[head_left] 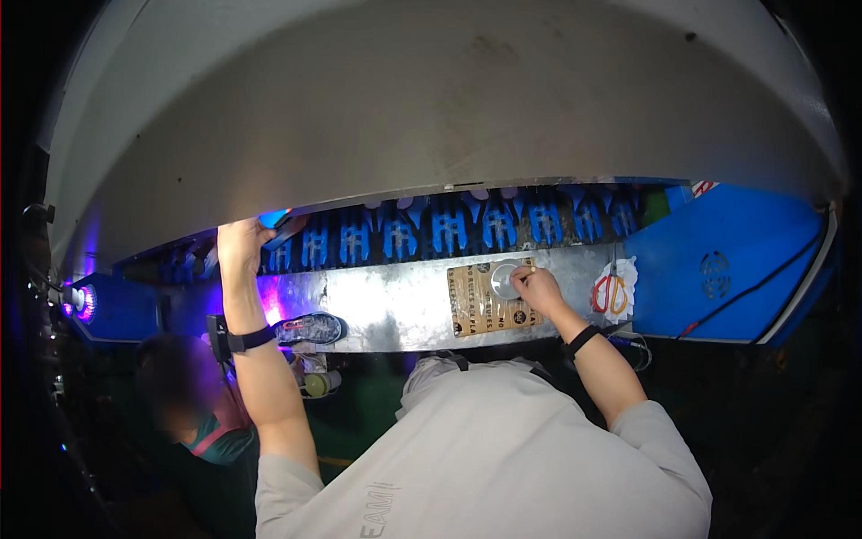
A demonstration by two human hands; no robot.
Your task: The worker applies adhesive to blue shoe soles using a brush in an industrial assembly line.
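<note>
My left hand reaches up to the front edge of the machine's large grey hood. Its thumb is beside a bright blue piece, while the other fingers are mostly hidden, so its grip is unclear. My right hand is over a shallow round clear dish, fingertips pinched together at the dish's right side. Whatever those fingertips may hold is too small to make out. Under the dish lies a piece of printed brown cardboard on the metal ledge.
A row of blue clamp-like holders runs beneath the hood. Red-handled scissors rest on white paper at the right. A dark shoe sits on the ledge near my left forearm. Another person is at lower left, beyond my arm.
</note>
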